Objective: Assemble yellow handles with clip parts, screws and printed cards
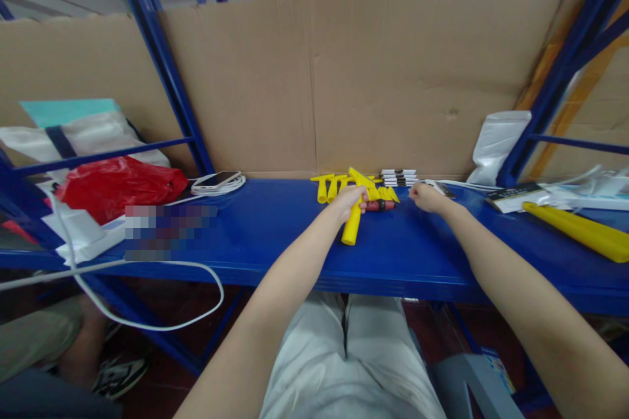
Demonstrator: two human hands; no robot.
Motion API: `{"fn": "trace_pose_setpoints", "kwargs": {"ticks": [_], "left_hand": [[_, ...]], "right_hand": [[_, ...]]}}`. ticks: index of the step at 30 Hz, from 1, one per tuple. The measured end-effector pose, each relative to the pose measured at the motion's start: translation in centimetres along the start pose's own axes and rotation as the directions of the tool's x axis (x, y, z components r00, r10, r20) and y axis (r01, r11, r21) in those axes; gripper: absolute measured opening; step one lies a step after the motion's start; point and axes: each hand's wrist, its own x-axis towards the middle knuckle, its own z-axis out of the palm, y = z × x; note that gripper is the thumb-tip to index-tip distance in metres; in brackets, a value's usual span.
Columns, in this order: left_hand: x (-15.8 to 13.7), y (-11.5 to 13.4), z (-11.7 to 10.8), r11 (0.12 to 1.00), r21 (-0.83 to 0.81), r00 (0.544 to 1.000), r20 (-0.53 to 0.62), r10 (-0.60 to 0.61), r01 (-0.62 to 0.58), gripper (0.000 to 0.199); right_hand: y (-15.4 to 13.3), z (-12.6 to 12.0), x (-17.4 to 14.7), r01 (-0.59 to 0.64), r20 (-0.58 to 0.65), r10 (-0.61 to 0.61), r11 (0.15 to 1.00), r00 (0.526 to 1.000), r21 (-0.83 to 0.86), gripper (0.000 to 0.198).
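My left hand (351,201) is wrapped around a yellow plastic tool (350,229) with a round tubular handle and a slanted head, held above the blue shelf. Behind it, several similar yellow tools (322,190) lie side by side near the cardboard. Small yellow wedge-like pieces (390,194) and a dark red cylindrical object (381,205) lie just right of my left hand. My right hand (425,198) is closed close to the shelf surface; whatever its fingers hold, if anything, is hidden. Near it are a stack of white pieces with black bands (399,177) and a small dark-and-white packet (445,190).
A tall cardboard sheet (393,78) backs the blue shelf (275,229). Left are a phone (221,179) on a coiled cable and a red plastic bag (122,186). A long yellow piece (574,229) lies right. Another person's leg (44,334) shows lower left.
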Motion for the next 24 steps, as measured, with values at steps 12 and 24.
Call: {"fn": "trace_pose_setpoints", "kwargs": {"ticks": [12,24], "left_hand": [[-0.6,0.1,0.3,0.998,0.064,0.986,0.167,-0.015,0.004,0.017],[-0.7,0.1,0.3,0.999,0.033,0.977,0.211,0.006,-0.013,0.019]], "right_hand": [[-3.8,0.1,0.5,0.456,-0.489,-0.262,0.825,0.832,0.335,0.007],[-5.1,-0.8,-0.8,0.428,-0.499,-0.220,0.833,0.838,0.352,0.008]]}}
